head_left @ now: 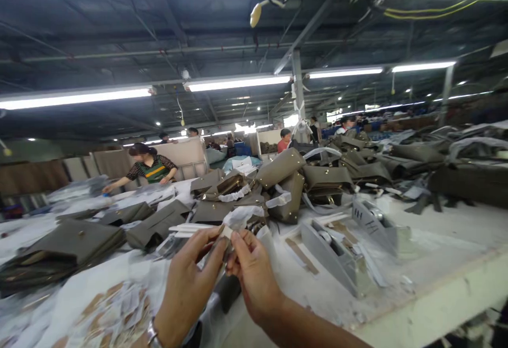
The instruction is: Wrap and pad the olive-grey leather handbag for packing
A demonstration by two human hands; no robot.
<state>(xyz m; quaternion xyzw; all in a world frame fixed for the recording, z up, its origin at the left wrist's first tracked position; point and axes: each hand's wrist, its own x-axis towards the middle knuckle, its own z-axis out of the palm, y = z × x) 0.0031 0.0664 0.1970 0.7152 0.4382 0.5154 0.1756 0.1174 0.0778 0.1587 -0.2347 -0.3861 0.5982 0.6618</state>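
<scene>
Near smooth olive bags: left hand, right hand pinching flat beige piece.

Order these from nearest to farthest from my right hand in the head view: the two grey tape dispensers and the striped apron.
1. Left tape dispenser, right of your right hand.
2. Right tape dispenser, farther right.
3. Striped apron, left, in the background.

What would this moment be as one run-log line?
left hand: pinching small pale flat piece | right hand: fingers at same piece | nearby: olive-brown leather-like bags, grey wedge-shaped tape dispensers
</scene>
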